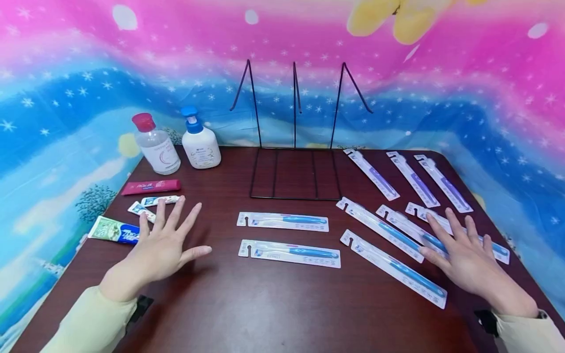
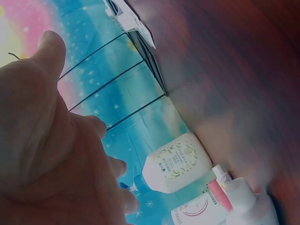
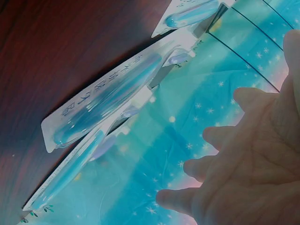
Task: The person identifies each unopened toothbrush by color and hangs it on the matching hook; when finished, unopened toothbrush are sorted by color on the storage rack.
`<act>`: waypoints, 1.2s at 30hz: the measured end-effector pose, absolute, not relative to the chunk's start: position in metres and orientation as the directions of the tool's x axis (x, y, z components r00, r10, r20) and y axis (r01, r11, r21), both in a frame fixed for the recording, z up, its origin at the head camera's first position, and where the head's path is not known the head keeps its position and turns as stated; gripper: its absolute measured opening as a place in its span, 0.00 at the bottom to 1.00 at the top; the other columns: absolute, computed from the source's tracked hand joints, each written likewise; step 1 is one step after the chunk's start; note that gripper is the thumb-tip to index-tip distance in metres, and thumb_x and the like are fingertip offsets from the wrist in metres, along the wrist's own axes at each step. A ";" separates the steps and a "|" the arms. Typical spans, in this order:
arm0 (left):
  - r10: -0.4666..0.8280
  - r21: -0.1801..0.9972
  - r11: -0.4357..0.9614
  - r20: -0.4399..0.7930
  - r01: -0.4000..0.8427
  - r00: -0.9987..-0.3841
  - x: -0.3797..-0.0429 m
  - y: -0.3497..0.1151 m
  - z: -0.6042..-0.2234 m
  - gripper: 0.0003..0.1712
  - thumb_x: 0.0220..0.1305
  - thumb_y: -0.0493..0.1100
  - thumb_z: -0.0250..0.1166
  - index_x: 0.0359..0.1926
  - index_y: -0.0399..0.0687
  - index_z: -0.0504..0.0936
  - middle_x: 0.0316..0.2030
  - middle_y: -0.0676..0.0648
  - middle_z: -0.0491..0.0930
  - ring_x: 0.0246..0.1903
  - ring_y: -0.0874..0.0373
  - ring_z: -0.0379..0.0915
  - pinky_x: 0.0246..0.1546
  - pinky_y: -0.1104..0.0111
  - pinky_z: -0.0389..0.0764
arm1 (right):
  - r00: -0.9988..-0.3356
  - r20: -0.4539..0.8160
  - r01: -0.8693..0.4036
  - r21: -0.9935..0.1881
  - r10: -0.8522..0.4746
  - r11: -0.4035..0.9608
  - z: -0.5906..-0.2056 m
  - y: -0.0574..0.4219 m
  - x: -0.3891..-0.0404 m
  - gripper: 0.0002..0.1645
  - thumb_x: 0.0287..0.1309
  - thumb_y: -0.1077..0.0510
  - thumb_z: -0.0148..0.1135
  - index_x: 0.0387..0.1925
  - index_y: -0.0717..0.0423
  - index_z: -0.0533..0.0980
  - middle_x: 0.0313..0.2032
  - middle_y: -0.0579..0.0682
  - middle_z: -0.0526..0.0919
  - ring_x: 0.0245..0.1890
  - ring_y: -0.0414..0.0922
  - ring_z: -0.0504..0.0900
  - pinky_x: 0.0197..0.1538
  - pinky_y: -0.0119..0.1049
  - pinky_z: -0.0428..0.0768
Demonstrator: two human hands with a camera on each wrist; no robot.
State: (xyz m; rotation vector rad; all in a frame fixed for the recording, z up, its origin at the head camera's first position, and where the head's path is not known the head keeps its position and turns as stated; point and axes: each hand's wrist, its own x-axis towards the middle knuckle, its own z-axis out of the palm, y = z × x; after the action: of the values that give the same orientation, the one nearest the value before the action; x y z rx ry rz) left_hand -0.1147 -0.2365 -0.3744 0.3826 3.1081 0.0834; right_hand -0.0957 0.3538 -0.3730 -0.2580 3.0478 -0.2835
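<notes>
My left hand (image 1: 159, 250) is spread over the left of the table with nothing in it, near a green-and-blue toothpaste tube (image 1: 115, 230) and two small white tubes, one of them a small tube (image 1: 160, 200) just beyond the fingers. My right hand (image 1: 470, 257) also has its fingers spread, overlapping packaged blue toothbrushes at the right, among them a packaged toothbrush (image 1: 412, 230). Closer to the middle lies another packaged blue toothbrush (image 1: 395, 268). Two more packs lie crosswise in the centre, a nearer pack (image 1: 289, 253) and a farther pack (image 1: 282, 221).
A black wire rack (image 1: 295, 198) with three upright hooks stands at the back middle. Behind the left hand are a red tube (image 1: 151, 187), a clear red-capped bottle (image 1: 158, 149) and a white pump bottle (image 1: 201, 147). Purple packaged toothbrushes (image 1: 372, 174) lie at the back right.
</notes>
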 end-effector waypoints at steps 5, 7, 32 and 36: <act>0.247 0.059 0.967 -0.004 0.246 -0.969 -0.110 -0.236 -0.370 0.55 0.51 0.78 0.48 0.72 0.63 0.36 0.70 0.39 0.32 0.63 0.42 0.06 0.49 0.43 0.11 | -0.983 -0.045 -0.166 -0.188 -0.177 0.968 -0.370 0.351 -0.093 0.49 0.60 0.33 0.47 0.71 0.39 0.34 0.69 0.54 0.21 0.61 0.55 0.10 0.48 0.58 0.10; 0.250 0.063 0.966 -0.007 0.249 -0.968 -0.109 -0.236 -0.368 0.55 0.51 0.78 0.47 0.72 0.63 0.35 0.70 0.39 0.32 0.63 0.41 0.07 0.49 0.41 0.12 | -0.983 -0.038 -0.170 -0.188 -0.180 0.967 -0.369 0.349 -0.092 0.48 0.60 0.33 0.47 0.71 0.39 0.34 0.69 0.54 0.21 0.61 0.56 0.11 0.48 0.58 0.10; 0.483 0.269 0.855 -0.098 0.444 -0.870 -0.247 -0.197 -0.364 0.50 0.56 0.74 0.47 0.72 0.64 0.39 0.71 0.42 0.35 0.67 0.36 0.27 0.58 0.37 0.41 | -0.973 -0.077 -0.192 -0.239 -0.216 0.952 -0.339 0.360 -0.128 0.45 0.62 0.34 0.44 0.71 0.38 0.35 0.69 0.63 0.31 0.63 0.64 0.19 0.53 0.70 0.27; 0.547 0.336 0.812 -0.149 0.478 -0.824 -0.292 -0.186 -0.376 0.47 0.61 0.69 0.48 0.72 0.53 0.42 0.70 0.37 0.38 0.67 0.35 0.31 0.62 0.45 0.43 | -0.966 -0.101 -0.198 -0.308 -0.239 0.931 -0.331 0.366 -0.163 0.46 0.61 0.34 0.45 0.72 0.43 0.39 0.68 0.67 0.39 0.65 0.68 0.31 0.56 0.69 0.37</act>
State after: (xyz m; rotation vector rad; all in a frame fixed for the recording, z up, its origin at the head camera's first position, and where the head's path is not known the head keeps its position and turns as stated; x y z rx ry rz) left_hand -0.2919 -0.1861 -0.3761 0.7925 2.7581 0.4195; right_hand -0.1626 0.3660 -0.3305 -0.3354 2.9518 -0.4496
